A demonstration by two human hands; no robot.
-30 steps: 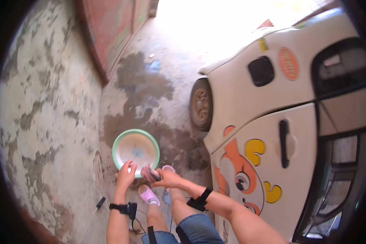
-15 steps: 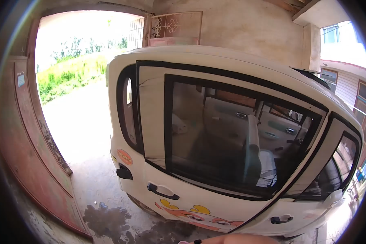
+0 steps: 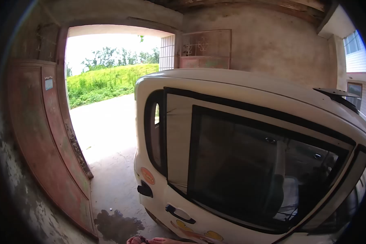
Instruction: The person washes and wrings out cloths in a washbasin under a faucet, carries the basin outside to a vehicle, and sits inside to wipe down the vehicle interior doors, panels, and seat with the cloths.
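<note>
At the bottom edge of the view my left hand [image 3: 134, 240] shows only in part, with its fingers curled. My right hand [image 3: 162, 240] comes in from the right and its fingers meet the left hand. Something small and dark lies between them, too cut off to name; both hands look closed around it. Just beyond them stands a small white car [image 3: 177, 203] with black trim and a cartoon decal. Its black door handle [image 3: 180, 214] is above and right of my hands. The car's doors are shut.
A worn red metal door [image 3: 28, 134] stands at the left beside a bright open doorway. A dark wet patch [image 3: 116, 225] marks the concrete floor. The car's dark side window [image 3: 248, 171] fills the right side, and a plaster wall [image 3: 280, 53] rises behind.
My view has swung left and up, so the car sits lower and further right. Both hands now show at the bottom edge, where a forearm with a black wristband lay before.
</note>
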